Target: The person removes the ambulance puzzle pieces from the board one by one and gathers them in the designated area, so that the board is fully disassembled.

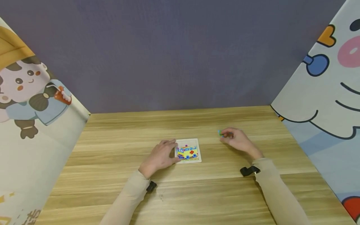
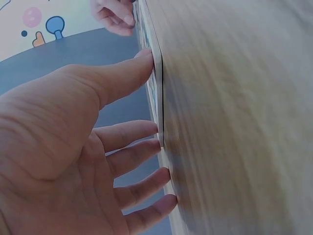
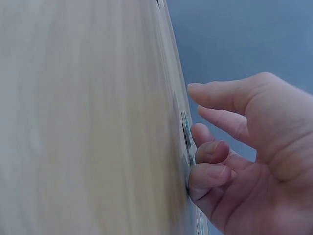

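A small square picture puzzle with a yellow ambulance-like van and a pale border lies flat on the table. My left hand is at its left side, thumb resting on the near corner and fingers fairly straight along the edge; in the left wrist view the fingertips meet the board and tabletop. Farther right, my right hand is low over a small blue-green flat piece. In the right wrist view, this thin piece lies on the table beside loosely bent fingers, with thumb and forefinger apart.
The wood-grain table ends at a dark grey-blue panel behind. Cartoon-printed panels stand at the left and right. Black straps sit on both wrists, over beige sleeves.
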Tool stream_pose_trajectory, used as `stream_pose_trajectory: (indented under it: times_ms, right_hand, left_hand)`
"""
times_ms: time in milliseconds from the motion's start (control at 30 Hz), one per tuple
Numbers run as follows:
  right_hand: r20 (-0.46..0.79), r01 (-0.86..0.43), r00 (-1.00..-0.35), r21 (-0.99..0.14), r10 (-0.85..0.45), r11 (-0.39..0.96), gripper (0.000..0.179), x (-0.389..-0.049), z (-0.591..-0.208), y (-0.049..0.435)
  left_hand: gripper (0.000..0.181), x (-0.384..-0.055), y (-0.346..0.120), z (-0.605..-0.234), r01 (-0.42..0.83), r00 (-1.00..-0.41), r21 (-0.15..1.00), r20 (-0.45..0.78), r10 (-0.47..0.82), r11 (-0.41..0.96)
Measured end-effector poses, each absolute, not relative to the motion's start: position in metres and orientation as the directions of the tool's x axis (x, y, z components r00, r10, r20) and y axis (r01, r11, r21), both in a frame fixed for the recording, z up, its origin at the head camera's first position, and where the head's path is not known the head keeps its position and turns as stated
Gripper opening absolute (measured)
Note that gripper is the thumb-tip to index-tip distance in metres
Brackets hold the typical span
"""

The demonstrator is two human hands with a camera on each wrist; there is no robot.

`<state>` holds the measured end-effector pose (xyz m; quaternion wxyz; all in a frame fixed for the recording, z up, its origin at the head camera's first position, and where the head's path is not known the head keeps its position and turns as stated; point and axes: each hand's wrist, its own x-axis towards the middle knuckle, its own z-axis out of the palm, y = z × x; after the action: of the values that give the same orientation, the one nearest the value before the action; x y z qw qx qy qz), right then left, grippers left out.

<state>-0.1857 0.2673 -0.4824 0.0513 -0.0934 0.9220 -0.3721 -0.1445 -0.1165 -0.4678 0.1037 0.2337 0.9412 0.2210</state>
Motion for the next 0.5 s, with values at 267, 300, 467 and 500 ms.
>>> stream_pose_trajectory:
  times_ms: [267, 300, 467, 500]
  right_hand:
    - [-0.011, -0.184, -0.964, -0.691, -0.265, 0.699, 0.030, -0.185, -0.480, 0.242]
    - [-0.008, -0.191, -0.963, -0.689, -0.271, 0.699, 0.029, -0.184, -0.480, 0.239]
    - [0.001, -0.221, -0.953, -0.685, -0.303, 0.694, 0.028, -0.182, -0.481, 0.227]
    - [0.001, -0.228, -0.950, -0.685, -0.312, 0.692, 0.028, -0.181, -0.482, 0.225]
  left_hand:
    - [0.071, -0.144, -0.115, -0.467, 0.393, -0.873, 0.447, -0.094, 0.479, 0.803]
    - [0.072, -0.144, -0.114, -0.467, 0.392, -0.873, 0.446, -0.095, 0.478, 0.805]
    - [0.072, -0.144, -0.113, -0.468, 0.389, -0.874, 0.441, -0.099, 0.475, 0.808]
    - [0.072, -0.144, -0.113, -0.468, 0.390, -0.874, 0.441, -0.099, 0.475, 0.809]
